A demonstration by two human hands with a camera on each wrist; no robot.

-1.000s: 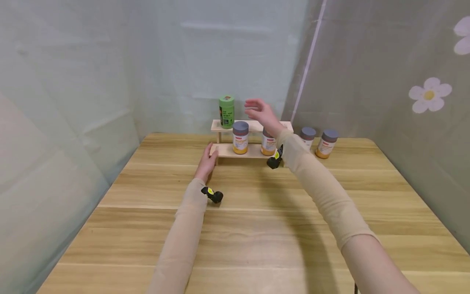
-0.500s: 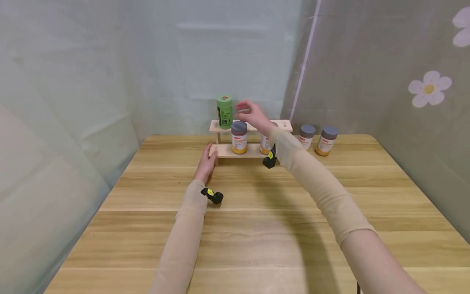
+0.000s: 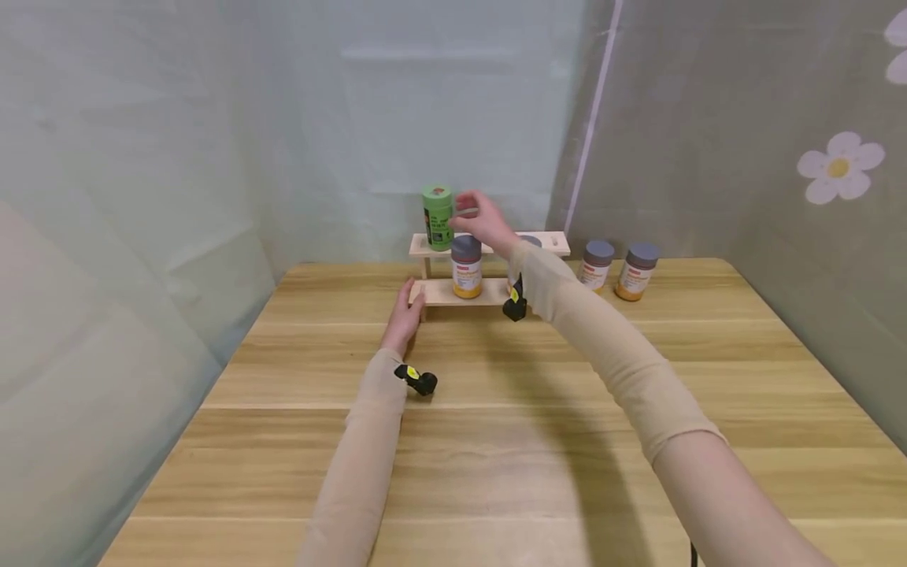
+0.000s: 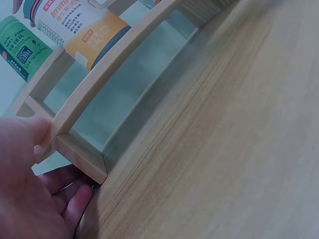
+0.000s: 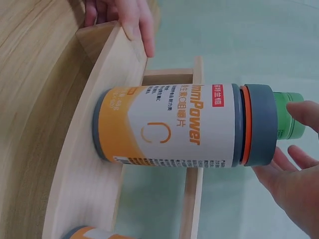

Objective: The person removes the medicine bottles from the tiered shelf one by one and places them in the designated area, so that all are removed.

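Note:
A green canister (image 3: 438,220) stands upright at the left of the upper tier of a small two-tier wooden rack (image 3: 434,292). My right hand (image 3: 485,222) is just right of it, fingers bent and apart; in the right wrist view the thumb (image 5: 305,113) overlaps the canister, and I cannot tell if they touch. My left hand (image 3: 404,316) grips the left end of the rack's lower tier, thumb on top and fingers by the leg. A grey-lidded supplement jar (image 5: 172,127) stands on the lower tier, with a second jar (image 3: 530,240) partly hidden by the right arm.
Two more grey-lidded jars, a nearer one (image 3: 595,268) and an outer one (image 3: 636,272), stand on the wooden table (image 3: 482,465) right of the rack. Pale curtain (image 3: 425,102) hangs close behind the rack.
My right hand has moved left, closer to the green canister. My left hand keeps its grip on the rack's end. The view has shifted slightly.

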